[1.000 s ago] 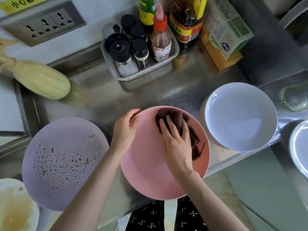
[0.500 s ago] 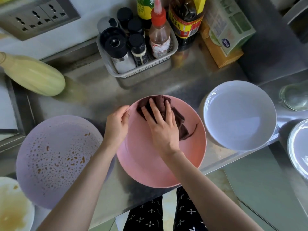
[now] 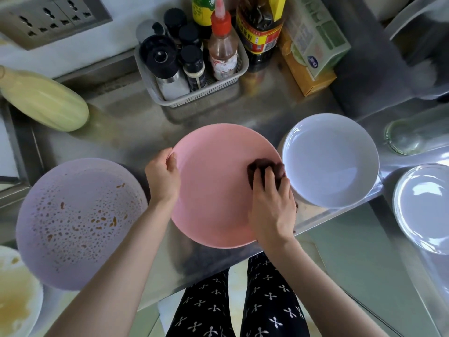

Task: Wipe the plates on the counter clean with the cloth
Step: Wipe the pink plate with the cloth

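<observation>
A grease-spotted round lilac plate (image 3: 80,222) waits at left. Your left hand (image 3: 162,178) curls over the rim of the round pink plate (image 3: 213,190) on the steel counter (image 3: 126,132); your right hand (image 3: 273,205) presses a dark maroon cloth (image 3: 258,170) (bunched, apparently gripped) against its right edge, beside the white bowl (image 3: 330,159).

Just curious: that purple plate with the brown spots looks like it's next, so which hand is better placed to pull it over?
Probably the left hand: it is nearer the purple plate, while the right hand presses the cloth.
</observation>
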### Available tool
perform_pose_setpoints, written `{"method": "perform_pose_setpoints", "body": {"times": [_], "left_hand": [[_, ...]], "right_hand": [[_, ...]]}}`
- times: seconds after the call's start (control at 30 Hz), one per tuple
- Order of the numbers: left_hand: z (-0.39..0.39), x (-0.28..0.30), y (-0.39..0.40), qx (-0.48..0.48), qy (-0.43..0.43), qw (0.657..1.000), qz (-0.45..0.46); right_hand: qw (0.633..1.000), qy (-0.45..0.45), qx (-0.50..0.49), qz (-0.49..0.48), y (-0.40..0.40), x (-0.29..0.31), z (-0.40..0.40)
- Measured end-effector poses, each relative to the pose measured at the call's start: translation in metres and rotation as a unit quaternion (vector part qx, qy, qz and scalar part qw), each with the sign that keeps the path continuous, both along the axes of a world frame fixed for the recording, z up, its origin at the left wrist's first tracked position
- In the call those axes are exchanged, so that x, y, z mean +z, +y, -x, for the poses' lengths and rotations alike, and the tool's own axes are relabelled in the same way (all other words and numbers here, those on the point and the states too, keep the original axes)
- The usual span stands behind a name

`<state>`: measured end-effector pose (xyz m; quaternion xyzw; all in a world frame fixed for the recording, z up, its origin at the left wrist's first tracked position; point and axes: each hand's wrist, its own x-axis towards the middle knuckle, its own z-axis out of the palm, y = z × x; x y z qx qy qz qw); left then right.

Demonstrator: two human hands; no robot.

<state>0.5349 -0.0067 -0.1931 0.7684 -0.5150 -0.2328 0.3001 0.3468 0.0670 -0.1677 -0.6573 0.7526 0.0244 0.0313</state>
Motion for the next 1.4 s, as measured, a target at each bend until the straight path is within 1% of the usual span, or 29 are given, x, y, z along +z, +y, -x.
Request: {"method": "perform_pose_setpoints", "body": {"times": [0.07,0.13,0.3,0.4,0.5,0.67,0.77,0.87,1.0,1.13,1.3,1.4], "left_hand": [[0.001,0.0,0.0,0.014,-0.004,1.0,-0.005],[0.002,-0.001,-0.001,0.024,-0.004,1.0,-0.008],[0.004,-0.002,0.0,0.035,-0.019,0.999,-0.008],[0.002,-0.003,0.001,0.037,-0.012,0.999,-0.01],[0.001,-0.002,0.001,0.02,0.004,1.0,-0.007],[0.001,-0.004,0.0,0.0,-0.007,1.0,0.009],[-0.002,-0.004,0.0,-0.014,-0.02,0.999,0.038],[0.0,-0.003,-0.005,-0.05,-0.033,0.997,0.056],[0.001,-0.002,-0.009,-0.087,-0.058,0.991,0.078],[0.0,-0.001,-0.011,-0.099,-0.055,0.991,0.077],[-0.003,-0.001,-0.011,-0.062,-0.012,0.997,0.054],[-0.001,0.002,-0.009,-0.042,0.011,0.998,0.038]], "right_hand": [[1.0,0.017,0.014,-0.02,0.021,0.006,-0.003],[0.999,0.004,0.02,-0.046,0.039,0.01,-0.01],[0.991,-0.102,0.022,-0.08,0.069,0.021,-0.043],[0.981,-0.166,0.071,-0.074,0.075,0.019,-0.063],[0.967,-0.222,0.112,-0.056,0.068,0.008,-0.072],[0.958,-0.226,0.172,-0.048,0.066,0.006,-0.055],[0.958,-0.204,0.191,-0.06,0.065,0.011,-0.03],[0.958,-0.181,0.212,-0.069,0.062,0.012,0.0],[0.969,-0.144,0.198,-0.042,0.041,0.014,0.028],[0.979,-0.125,0.162,-0.005,0.013,0.008,0.042],[0.989,-0.122,0.083,0.013,-0.019,0.0,0.026],[0.988,-0.15,0.032,-0.011,-0.036,-0.003,0.01]]}}
